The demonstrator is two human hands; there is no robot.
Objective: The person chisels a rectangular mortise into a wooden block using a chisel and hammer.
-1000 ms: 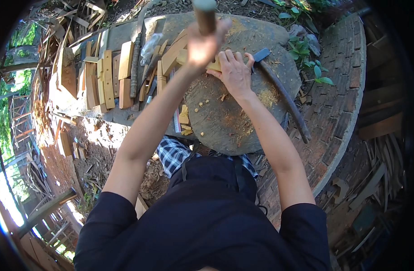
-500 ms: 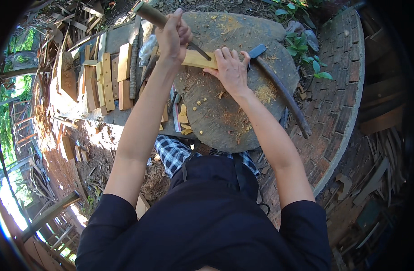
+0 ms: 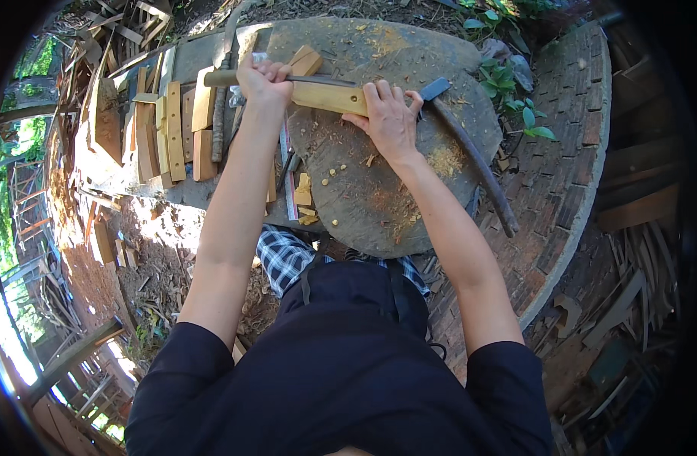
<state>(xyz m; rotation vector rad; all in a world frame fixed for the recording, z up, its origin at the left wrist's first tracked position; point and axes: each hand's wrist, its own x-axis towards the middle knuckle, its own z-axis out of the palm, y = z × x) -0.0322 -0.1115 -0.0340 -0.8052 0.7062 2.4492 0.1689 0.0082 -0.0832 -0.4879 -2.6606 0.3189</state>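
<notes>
My left hand (image 3: 265, 82) is wrapped round a chisel (image 3: 223, 78) with a round wooden handle. Its thin dark blade points right and lies nearly level along the far edge of a yellowish wooden block (image 3: 318, 96). A small dark hole shows near the block's right part. My right hand (image 3: 392, 120) presses on the block's right end, fingers over the top and thumb at the side, gripping it against a round wood stump (image 3: 356, 182). Just right of that hand lies a hammer (image 3: 476, 156) with a blue-grey head and a long, curved dark handle.
Several cut wooden blocks (image 3: 175, 133) stand in a row at the left. Another block (image 3: 306, 61) lies behind the held one. Yellow wood chips (image 3: 303, 190) and a ruler (image 3: 290, 194) lie near the stump's left edge. A curved brick ledge (image 3: 565, 171) runs along the right.
My left hand has moved left and down. The chisel has swung from steep, with its tip at the block's hole, to nearly level and out of the hole. My right hand stays on the block.
</notes>
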